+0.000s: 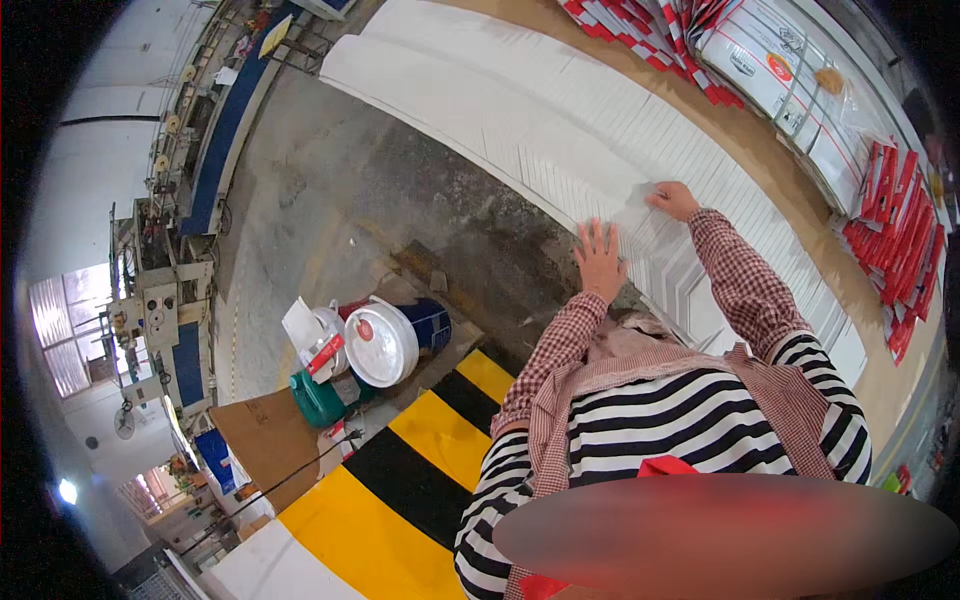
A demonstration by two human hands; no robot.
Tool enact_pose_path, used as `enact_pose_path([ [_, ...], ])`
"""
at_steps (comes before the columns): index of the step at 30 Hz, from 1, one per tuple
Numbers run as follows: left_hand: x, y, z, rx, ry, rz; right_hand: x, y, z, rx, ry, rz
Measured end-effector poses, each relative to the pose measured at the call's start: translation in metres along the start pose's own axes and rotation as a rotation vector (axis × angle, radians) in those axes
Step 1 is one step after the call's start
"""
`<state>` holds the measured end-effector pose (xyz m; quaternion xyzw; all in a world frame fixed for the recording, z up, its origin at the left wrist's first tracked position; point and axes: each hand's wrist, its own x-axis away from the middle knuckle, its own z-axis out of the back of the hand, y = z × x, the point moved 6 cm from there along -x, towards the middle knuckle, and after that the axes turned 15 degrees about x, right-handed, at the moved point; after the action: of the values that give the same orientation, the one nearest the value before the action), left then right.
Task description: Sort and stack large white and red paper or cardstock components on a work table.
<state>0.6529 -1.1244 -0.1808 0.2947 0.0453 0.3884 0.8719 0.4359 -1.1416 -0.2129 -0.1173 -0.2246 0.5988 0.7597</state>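
Left hand (600, 258) flat, fingers spread, pressing the near edge of the fanned white sheets (600, 130) on the desk (790, 180); right hand (672, 200) pinched on a sheet edge just beyond; judged: squaring or counting the stack; next move wants a clean lift of one sheet; red-and-white cartons (890, 240) to the right.

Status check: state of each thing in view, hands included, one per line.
left hand: open, fingers spread, flat on the white sheets
right hand: touching a white sheet, grip unclear
white sheets: overlapped in a long row, lying flat
white bucket: lidded, tipped on its side
blue bucket: on its side behind the white one
red-and-white cartons: folded flat, stacked
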Motion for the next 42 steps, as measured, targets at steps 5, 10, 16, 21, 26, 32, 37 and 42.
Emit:
enact_pose_path([
  [5,-0.003,0.009,-0.010,-0.003,0.017,-0.041,0.009,0.020,0.002,-0.044,0.112,0.015],
  [10,0.003,0.006,-0.010,-0.060,-0.018,-0.017,0.034,-0.011,0.033,-0.195,0.367,-0.062],
  [16,0.005,0.006,-0.014,-0.065,0.001,-0.041,0.043,-0.007,0.019,-0.129,0.147,-0.128],
  [21,0.007,0.005,-0.016,-0.074,-0.010,-0.038,0.031,0.011,-0.003,-0.005,-0.051,-0.017],
  [26,-0.001,0.015,-0.008,0.041,0.051,-0.132,0.031,0.037,-0.017,-0.119,0.180,-0.152],
  [32,-0.004,0.009,-0.009,0.021,0.029,-0.071,0.024,0.026,0.005,-0.109,0.192,-0.232],
  [37,0.002,0.009,-0.012,0.024,0.013,-0.080,0.033,0.018,0.000,-0.098,0.203,-0.244],
  [42,0.004,0.009,-0.011,0.033,0.005,-0.087,0.033,0.012,0.003,-0.044,0.190,-0.192],
])
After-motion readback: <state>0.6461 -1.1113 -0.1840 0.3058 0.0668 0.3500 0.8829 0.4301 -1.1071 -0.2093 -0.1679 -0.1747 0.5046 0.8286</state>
